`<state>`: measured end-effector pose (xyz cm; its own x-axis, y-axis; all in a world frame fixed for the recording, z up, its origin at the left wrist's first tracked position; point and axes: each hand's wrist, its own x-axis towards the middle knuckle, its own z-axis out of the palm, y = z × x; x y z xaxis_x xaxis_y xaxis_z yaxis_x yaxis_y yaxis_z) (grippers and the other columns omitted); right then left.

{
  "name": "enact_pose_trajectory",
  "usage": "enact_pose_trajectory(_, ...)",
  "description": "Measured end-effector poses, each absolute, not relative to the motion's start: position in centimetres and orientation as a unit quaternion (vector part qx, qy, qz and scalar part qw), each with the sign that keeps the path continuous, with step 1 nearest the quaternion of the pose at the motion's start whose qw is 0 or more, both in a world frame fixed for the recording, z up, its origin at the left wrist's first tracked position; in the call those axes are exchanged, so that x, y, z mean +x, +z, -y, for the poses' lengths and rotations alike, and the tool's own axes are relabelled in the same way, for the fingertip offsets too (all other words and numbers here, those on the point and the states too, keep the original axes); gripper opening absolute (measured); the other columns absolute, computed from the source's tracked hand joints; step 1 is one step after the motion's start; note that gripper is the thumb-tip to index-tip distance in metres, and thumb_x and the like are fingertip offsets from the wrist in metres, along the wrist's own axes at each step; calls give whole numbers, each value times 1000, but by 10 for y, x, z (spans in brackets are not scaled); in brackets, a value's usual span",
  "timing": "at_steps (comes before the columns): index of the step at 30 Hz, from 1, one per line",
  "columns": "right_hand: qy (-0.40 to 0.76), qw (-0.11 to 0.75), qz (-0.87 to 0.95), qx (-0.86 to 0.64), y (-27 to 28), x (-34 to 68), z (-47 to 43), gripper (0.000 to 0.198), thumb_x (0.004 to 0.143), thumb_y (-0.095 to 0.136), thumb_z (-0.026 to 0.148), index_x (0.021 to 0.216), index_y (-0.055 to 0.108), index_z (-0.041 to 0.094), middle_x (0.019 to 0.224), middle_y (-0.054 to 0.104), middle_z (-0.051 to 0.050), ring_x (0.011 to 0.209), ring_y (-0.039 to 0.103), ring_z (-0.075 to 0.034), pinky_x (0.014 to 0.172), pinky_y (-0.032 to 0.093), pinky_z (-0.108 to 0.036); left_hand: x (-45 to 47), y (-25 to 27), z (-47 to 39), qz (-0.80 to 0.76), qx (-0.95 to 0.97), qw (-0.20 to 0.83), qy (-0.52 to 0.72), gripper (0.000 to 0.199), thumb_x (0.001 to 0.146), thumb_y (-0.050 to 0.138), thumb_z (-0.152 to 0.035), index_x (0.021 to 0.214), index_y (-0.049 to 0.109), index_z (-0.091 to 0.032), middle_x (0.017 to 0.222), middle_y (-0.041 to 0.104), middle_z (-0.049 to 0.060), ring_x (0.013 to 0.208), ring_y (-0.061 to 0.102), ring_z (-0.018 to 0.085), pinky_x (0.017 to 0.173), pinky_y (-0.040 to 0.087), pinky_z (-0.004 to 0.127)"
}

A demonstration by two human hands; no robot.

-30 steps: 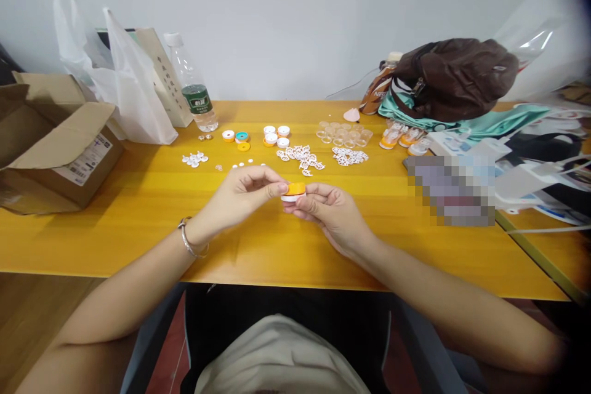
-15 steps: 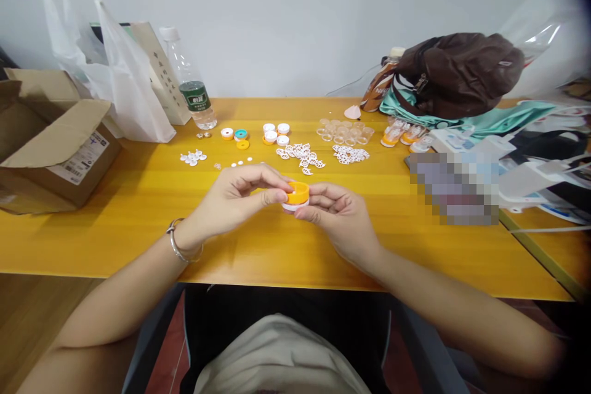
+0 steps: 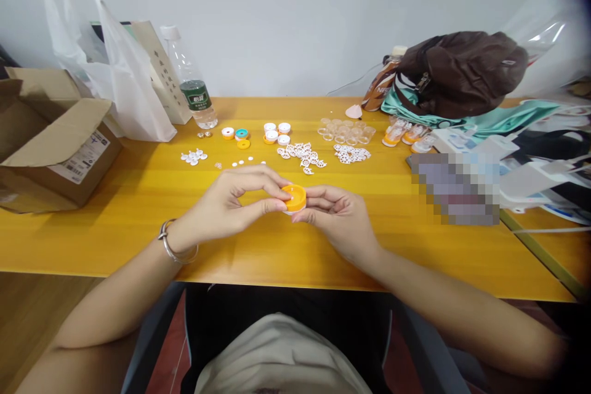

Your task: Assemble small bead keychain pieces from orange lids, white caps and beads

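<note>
Between my hands, above the table, is a small round plastic piece (image 3: 295, 199) with an orange upper part and a white lower part. My left hand (image 3: 237, 200) pinches its left side with thumb and fingertips. On the other side my right hand (image 3: 339, 215) grips it, thumb low at the front and fingers behind. The orange top tilts toward me and shows a small white spot at its middle. Beyond my hands lie white leaf-shaped openwork pieces (image 3: 302, 152), small white discs (image 3: 241, 162) and stacked white and orange round parts (image 3: 271, 135).
Clear plastic rings (image 3: 346, 130) and more openwork pieces (image 3: 352, 153) lie back right. A cardboard box (image 3: 60, 154), white plastic bag (image 3: 124, 86) and water bottle (image 3: 196, 92) stand left. A brown bag (image 3: 462, 74), a drink bottle (image 3: 381, 86) and a blurred-out object (image 3: 455, 188) are right.
The round piece has tipped so its orange top faces me more, and it has shifted slightly left. Both hands still grip it.
</note>
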<state>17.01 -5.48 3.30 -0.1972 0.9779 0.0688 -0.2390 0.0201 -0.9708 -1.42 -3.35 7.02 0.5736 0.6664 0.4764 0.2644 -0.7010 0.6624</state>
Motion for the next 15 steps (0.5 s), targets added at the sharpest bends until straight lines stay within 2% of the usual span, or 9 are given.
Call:
enact_pose_trajectory(5, 596, 509, 493, -377, 32, 170, 53, 27, 52, 75, 15, 77, 64, 18, 75, 71, 0, 72, 67, -15, 74, 53, -29, -16, 72, 36, -293, 867, 224, 335, 12, 77, 58, -23, 85, 64, -17, 92, 64, 5, 86, 59, 14, 82, 46, 29)
enact_pose_trajectory(10, 624, 463, 511, -369, 28, 170, 50, 27, 54, 74, 17, 79, 65, 19, 74, 70, 1, 74, 66, -15, 75, 52, -28, -22, 77, 32, -283, 900, 220, 247, 41, 80, 55, -25, 120, 47, -21, 97, 60, 6, 89, 56, 14, 83, 44, 30)
enact_pose_trajectory(15, 639, 423, 527, -367, 25, 169, 48, 24, 55, 73, 17, 78, 66, 18, 70, 70, 2, 71, 66, -14, 75, 51, -27, -29, 80, 28, -237, 934, 222, 148, 34, 84, 46, -21, 118, 51, -23, 92, 55, 6, 84, 53, 13, 78, 44, 28)
